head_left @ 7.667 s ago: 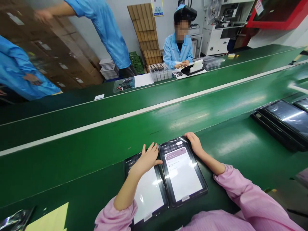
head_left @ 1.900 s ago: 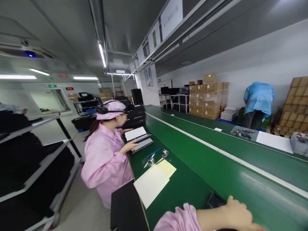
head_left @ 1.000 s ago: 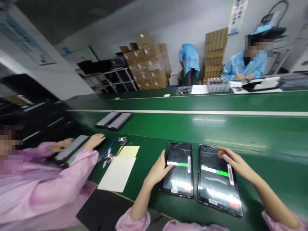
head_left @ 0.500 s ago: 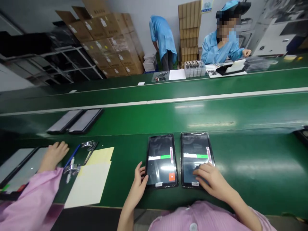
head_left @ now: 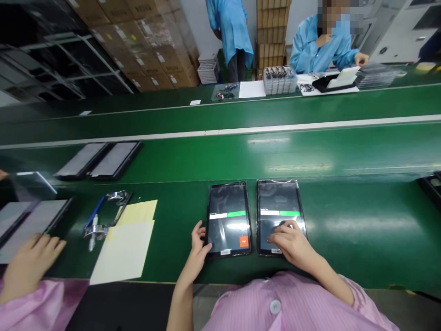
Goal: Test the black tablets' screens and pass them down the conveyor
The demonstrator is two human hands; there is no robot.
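Green counter (head_left: 361, 220) is running across the scene, w/ stacked boxes (head_left: 151, 50) standing far left and a co-worker (head_left: 308, 50) in blue sitting far right. On the near side, approx. ctr., 2 tablets are lying flat, just apart: L tablet (head_left: 225, 200) and R tablet (head_left: 278, 195), both screens lit. To their left, white sheet (head_left: 126, 255) is partly covering yellow sheet (head_left: 139, 212). Person's L hand (head_left: 197, 246) is staying half open at L tablet's left edge, thumb at the rim, no firm grip. R hand (head_left: 292, 244) is bending half open over R tablet's lower part, holding nothing; can't tell if tips are touching glass. Red "Fail" btn. (head_left: 244, 242) is showing on L tablet, lower right.
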